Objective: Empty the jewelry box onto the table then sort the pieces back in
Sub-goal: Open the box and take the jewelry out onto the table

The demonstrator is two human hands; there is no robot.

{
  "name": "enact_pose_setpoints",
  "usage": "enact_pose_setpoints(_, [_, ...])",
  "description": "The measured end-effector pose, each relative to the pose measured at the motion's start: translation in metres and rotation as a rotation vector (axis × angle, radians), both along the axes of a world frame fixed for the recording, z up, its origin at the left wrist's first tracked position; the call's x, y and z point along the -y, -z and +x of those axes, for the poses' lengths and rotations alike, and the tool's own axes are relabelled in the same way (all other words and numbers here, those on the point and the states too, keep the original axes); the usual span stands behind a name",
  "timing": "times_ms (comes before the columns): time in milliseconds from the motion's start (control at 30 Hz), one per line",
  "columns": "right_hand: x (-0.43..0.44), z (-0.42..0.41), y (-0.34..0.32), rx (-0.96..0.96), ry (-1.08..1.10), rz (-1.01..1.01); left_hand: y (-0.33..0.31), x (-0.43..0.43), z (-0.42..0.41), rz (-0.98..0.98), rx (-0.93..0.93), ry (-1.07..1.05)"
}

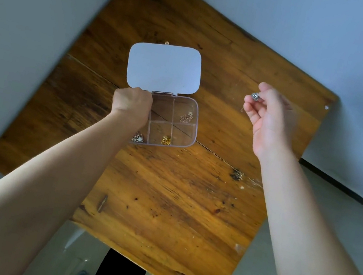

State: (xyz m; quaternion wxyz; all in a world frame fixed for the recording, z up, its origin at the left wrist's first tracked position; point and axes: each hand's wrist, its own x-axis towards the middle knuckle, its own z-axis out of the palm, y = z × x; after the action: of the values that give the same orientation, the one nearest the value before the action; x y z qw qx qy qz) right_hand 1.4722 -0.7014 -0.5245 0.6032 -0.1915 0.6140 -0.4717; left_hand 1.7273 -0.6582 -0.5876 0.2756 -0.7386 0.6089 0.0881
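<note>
My left hand grips the left side of the open jewelry box on the desk, and my right hand is up in the air to the right, pinching a small silver piece in its fingertips. A pink chain, a gold piece and one more piece sit in the box. The silver piece is tiny, so it could slip out and roll off the desk, and if I pull the box the other pieces could jump into the wrong spots.
</note>
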Motion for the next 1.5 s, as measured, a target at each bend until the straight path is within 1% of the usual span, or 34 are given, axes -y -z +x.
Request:
enact_pose_setpoints(100, [-0.003,-0.003,0.024,-0.097,-0.068,0.073,0.001,-0.001,0.006,0.008,0.02,-0.007])
enact_pose_setpoints(233, [-0.019,-0.004,0.064,-0.43,-0.256,0.204,0.0,0.002,0.012,0.019,0.015,-0.023])
enact_pose_setpoints(300, [-0.027,-0.006,0.078,-0.509,-0.297,0.238,0.0,0.003,0.013,0.026,0.017,-0.016])
enact_pose_setpoints(400, [-0.033,-0.008,0.089,-0.557,-0.317,0.23,-0.003,0.006,0.016,0.052,0.02,-0.015])
enact_pose_setpoints(500, [-0.036,-0.011,0.095,-0.718,-0.4,0.185,-0.007,0.008,0.019,0.068,-0.001,0.003])
enact_pose_setpoints(600, [-0.037,-0.015,0.099,-0.847,-0.445,0.148,-0.011,0.006,0.023,0.061,-0.07,0.009])
enact_pose_setpoints(667, [-0.036,-0.02,0.102,-0.904,-0.437,0.159,-0.012,0.003,0.028,-0.008,-0.189,-0.057])
enact_pose_setpoints(767, [-0.037,-0.028,0.102,-0.967,-0.415,0.181,-0.018,-0.002,0.032,-0.185,-0.455,-0.188])
enact_pose_setpoints(833, [-0.039,-0.035,0.1,-0.996,-0.395,0.196,-0.029,-0.003,0.027,-0.309,-0.652,-0.263])
enact_pose_setpoints(933, [-0.042,-0.043,0.095,-1.023,-0.394,0.199,-0.057,0.004,0.005,-0.462,-0.996,-0.419])
enact_pose_setpoints(967, [-0.043,-0.044,0.094,-1.05,-0.417,0.193,-0.068,0.008,-0.005,-0.478,-1.131,-0.494])
enact_pose_setpoints(1033, [-0.046,-0.044,0.09,-1.108,-0.469,0.177,-0.087,0.017,-0.026,-0.449,-1.433,-0.65])
enact_pose_setpoints(1100, [-0.048,-0.042,0.086,-1.15,-0.499,0.122,-0.103,0.025,-0.048,-0.412,-1.704,-0.712])
enact_pose_setpoints(1133, [-0.048,-0.042,0.085,-1.151,-0.515,0.089,-0.11,0.028,-0.058,-0.406,-1.793,-0.709])
enact_pose_setpoints(1200, [-0.046,-0.041,0.083,-1.118,-0.567,0.053,-0.121,0.035,-0.077,-0.406,-1.914,-0.704])
enact_pose_setpoints(1300, [-0.045,-0.045,0.083,-1.113,-0.715,0.03,-0.133,0.047,-0.098,-0.405,-2.016,-0.733])
enact_pose_setpoints(1400, [-0.047,-0.055,0.089,-1.225,-0.836,-0.013,-0.133,0.058,-0.112,-0.424,-2.031,-0.775])
enact_pose_setpoints(1433, [-0.048,-0.059,0.091,-1.24,-0.832,-0.019,-0.13,0.062,-0.116,-0.429,-2.024,-0.795])
enact_pose_setpoints(1500, [-0.047,-0.065,0.094,-1.211,-0.776,0.008,-0.118,0.067,-0.124,-0.446,-1.967,-0.838])
